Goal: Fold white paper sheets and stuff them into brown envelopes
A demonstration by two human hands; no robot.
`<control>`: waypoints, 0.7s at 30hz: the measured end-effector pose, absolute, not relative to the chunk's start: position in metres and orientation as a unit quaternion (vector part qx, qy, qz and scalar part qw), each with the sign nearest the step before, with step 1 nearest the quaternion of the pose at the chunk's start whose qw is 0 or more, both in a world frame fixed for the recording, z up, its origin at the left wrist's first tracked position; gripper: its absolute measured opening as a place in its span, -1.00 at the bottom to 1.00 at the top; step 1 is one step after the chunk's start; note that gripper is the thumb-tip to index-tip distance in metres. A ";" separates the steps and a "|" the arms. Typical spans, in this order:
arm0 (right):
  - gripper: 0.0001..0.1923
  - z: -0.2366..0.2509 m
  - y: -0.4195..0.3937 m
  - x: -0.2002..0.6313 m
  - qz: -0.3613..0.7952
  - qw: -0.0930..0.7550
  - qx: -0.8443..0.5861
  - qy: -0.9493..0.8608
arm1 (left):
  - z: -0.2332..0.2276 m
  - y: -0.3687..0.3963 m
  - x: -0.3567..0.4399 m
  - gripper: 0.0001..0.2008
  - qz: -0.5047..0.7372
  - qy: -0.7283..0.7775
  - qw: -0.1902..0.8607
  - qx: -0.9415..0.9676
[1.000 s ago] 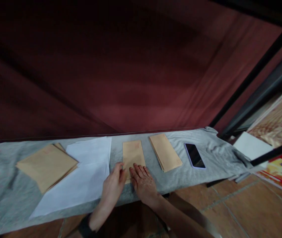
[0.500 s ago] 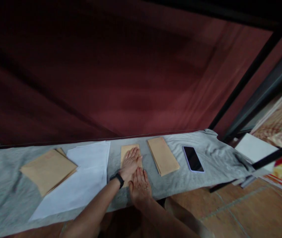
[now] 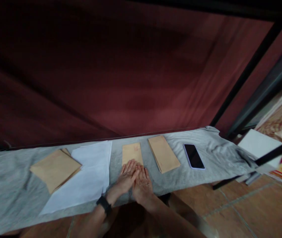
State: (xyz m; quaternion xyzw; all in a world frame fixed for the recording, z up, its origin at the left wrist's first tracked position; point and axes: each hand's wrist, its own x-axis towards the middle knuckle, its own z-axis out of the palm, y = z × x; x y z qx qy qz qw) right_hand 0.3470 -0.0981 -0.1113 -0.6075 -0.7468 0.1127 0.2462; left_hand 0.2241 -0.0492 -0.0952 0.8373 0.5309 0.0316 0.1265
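Note:
A brown paper envelope (image 3: 132, 152) lies flat on the grey cloth, its lower part covered by my hands. My left hand (image 3: 126, 178), with a dark watch at the wrist, rests on it with fingers stretched out. Beside it, my right hand (image 3: 142, 186) lies flat too, fingers extended, its thumb side touching the left hand. To the right sits a stack of brown envelopes (image 3: 164, 154). Further left, another pile of brown envelopes (image 3: 55, 168) overlaps white paper sheets (image 3: 88, 178).
A phone with a lilac edge (image 3: 194, 156) lies on the cloth at the right. The grey cloth (image 3: 12, 191) covers a long narrow surface before a dark red curtain (image 3: 131, 82). A black frame bar (image 3: 250, 72) and a white box (image 3: 258, 143) stand at the right.
My left hand has slid down the envelope toward me, uncovering its upper part. The right hand stays near the lower end. The view has shifted slightly.

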 end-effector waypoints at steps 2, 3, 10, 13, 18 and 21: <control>-0.42 -0.102 -0.099 0.349 0.136 0.208 -0.609 -0.754 | -0.105 -0.076 0.216 -0.40 0.060 0.548 0.142 0.822; -0.43 -0.097 -0.099 0.351 0.145 0.195 -0.611 -0.753 | -0.109 -0.086 0.213 -0.41 0.085 0.556 0.155 0.812; -0.45 -0.092 -0.098 0.358 0.114 0.214 -0.620 -0.746 | -0.100 -0.095 0.213 -0.44 0.252 0.659 0.135 0.695; -0.45 -0.096 -0.098 0.360 0.080 0.218 -0.607 -0.760 | -0.085 -0.096 0.217 -0.46 0.244 0.657 0.125 0.702; -0.44 -0.102 -0.096 0.365 0.051 0.205 -0.595 -0.776 | -0.073 -0.095 0.219 -0.32 0.267 0.680 0.189 0.656; -0.47 -0.104 -0.094 0.367 0.031 0.217 -0.584 -0.782 | -0.075 -0.090 0.222 -0.17 0.342 0.667 0.279 0.601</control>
